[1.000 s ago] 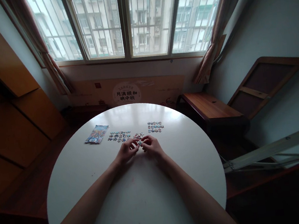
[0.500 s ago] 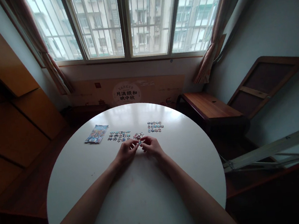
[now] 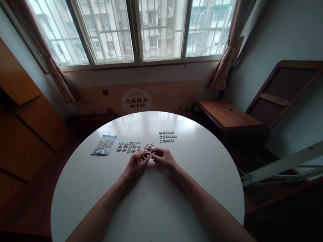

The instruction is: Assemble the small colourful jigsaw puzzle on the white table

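Observation:
My left hand (image 3: 137, 162) and my right hand (image 3: 163, 157) meet over the middle of the white round table (image 3: 107, 206). Between their fingertips is a small jigsaw piece (image 3: 151, 154), pinched from both sides. Just beyond the fingers lies a small heap of jigsaw pieces (image 3: 149, 146), partly covered by the hands. Rows of loose pieces (image 3: 128, 146) are spread to the left of the heap. More pieces in short rows (image 3: 167, 136) lie to its right, further back.
A colourful picture packet (image 3: 104, 145) lies on the table's left side. Past the table's right edge stands a low wooden bench (image 3: 227, 113). A long printed box (image 3: 169, 92) is under the window, and wooden cabinets (image 3: 18, 134) line the left.
Both hands stay almost in place at the piece, with only a slight shift of the fingers. The laid-out pieces and the packet have not moved.

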Motion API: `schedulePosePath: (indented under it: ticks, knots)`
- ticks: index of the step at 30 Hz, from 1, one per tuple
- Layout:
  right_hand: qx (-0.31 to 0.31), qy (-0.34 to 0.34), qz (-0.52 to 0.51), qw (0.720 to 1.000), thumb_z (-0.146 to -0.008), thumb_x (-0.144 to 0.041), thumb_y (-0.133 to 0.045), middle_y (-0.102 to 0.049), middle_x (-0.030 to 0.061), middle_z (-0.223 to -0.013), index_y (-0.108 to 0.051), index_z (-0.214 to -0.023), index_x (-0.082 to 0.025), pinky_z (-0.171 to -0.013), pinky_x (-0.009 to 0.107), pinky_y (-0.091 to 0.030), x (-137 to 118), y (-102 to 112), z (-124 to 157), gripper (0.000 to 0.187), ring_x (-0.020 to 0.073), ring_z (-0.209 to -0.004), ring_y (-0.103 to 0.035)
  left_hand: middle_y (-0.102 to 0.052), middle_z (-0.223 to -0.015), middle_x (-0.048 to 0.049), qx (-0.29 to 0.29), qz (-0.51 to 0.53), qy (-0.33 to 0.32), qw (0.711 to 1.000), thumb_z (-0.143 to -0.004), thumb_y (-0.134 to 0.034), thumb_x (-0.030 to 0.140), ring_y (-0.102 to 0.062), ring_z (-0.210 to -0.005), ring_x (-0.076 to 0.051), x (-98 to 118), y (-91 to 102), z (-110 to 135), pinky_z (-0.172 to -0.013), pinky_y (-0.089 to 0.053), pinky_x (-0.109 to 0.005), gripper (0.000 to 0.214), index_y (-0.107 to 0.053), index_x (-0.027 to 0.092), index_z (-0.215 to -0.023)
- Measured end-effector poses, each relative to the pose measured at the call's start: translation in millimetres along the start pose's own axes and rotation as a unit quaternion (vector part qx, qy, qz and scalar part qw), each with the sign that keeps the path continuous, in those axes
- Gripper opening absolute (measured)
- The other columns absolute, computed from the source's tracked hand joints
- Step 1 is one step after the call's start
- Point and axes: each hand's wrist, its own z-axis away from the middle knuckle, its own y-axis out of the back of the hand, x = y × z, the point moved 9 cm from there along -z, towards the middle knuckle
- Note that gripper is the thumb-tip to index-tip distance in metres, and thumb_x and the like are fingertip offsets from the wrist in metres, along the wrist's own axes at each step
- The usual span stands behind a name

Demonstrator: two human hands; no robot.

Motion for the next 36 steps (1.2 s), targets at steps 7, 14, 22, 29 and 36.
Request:
schedulePosePath:
  ticks: [7,14,22,29,36]
  knots:
    - [0.002,0.009,0.0,1.0,-0.062,-0.037,-0.07,-0.06,-0.0016,-0.057,-0.063,-0.085,-0.014,-0.046,0.024,-0.047,-2.8,0.7,0.8,0.034,0.0098,-0.046,-0.054,-0.063,-0.067,-0.002,0.01,0.008,0.032,0.999,-0.08,-0.055,0.033,-0.054,-0.056,-0.01,-0.7,2.6,0.7,-0.051,-0.043,-0.02,0.023,-0.066,0.013,-0.084]
    - [0.002,0.008,-0.001,1.0,-0.063,-0.035,-0.069,-0.06,-0.002,-0.056,-0.063,-0.085,-0.013,-0.045,0.023,-0.046,-0.3,0.8,-0.1,0.031,0.0091,-0.045,-0.054,-0.062,-0.066,-0.0013,0.003,0.01,0.022,1.0,-0.079,-0.056,0.029,-0.054,-0.057,-0.01,1.9,1.4,0.2,-0.052,-0.042,-0.019,0.018,-0.065,0.013,-0.077]
    - [0.005,-0.004,-0.003,1.0,-0.062,-0.036,-0.069,-0.06,-0.0011,-0.057,-0.064,-0.085,-0.012,-0.046,0.025,-0.047,5.8,1.3,-1.7,0.033,0.0102,-0.046,-0.054,-0.064,-0.068,-0.0025,-0.003,0.003,0.016,1.0,-0.08,-0.055,0.029,-0.054,-0.058,-0.01,3.7,1.8,0.3,-0.054,-0.042,-0.02,0.02,-0.066,0.013,-0.078]
    - [0.006,-0.01,-0.001,1.0,-0.063,-0.034,-0.068,-0.06,-0.0019,-0.056,-0.064,-0.084,-0.013,-0.045,0.024,-0.048,1.8,0.7,-0.1,0.03,0.0093,-0.045,-0.054,-0.064,-0.069,-0.0032,-0.004,0.0,0.013,1.0,-0.079,-0.055,0.029,-0.055,-0.06,-0.012,6.4,2.2,0.5,-0.055,-0.042,-0.021,0.02,-0.066,0.013,-0.078]
    - [0.006,-0.011,-0.009,1.0,-0.064,-0.035,-0.066,-0.062,-0.0003,-0.061,-0.065,-0.083,-0.013,-0.047,0.024,-0.048,3.3,1.0,-0.6,0.029,0.0091,-0.047,-0.054,-0.064,-0.068,-0.0034,-0.003,0.007,0.018,1.0,-0.079,-0.055,0.031,-0.054,-0.059,-0.011,6.8,2.5,0.4,-0.053,-0.041,-0.021,0.021,-0.066,0.013,-0.077]
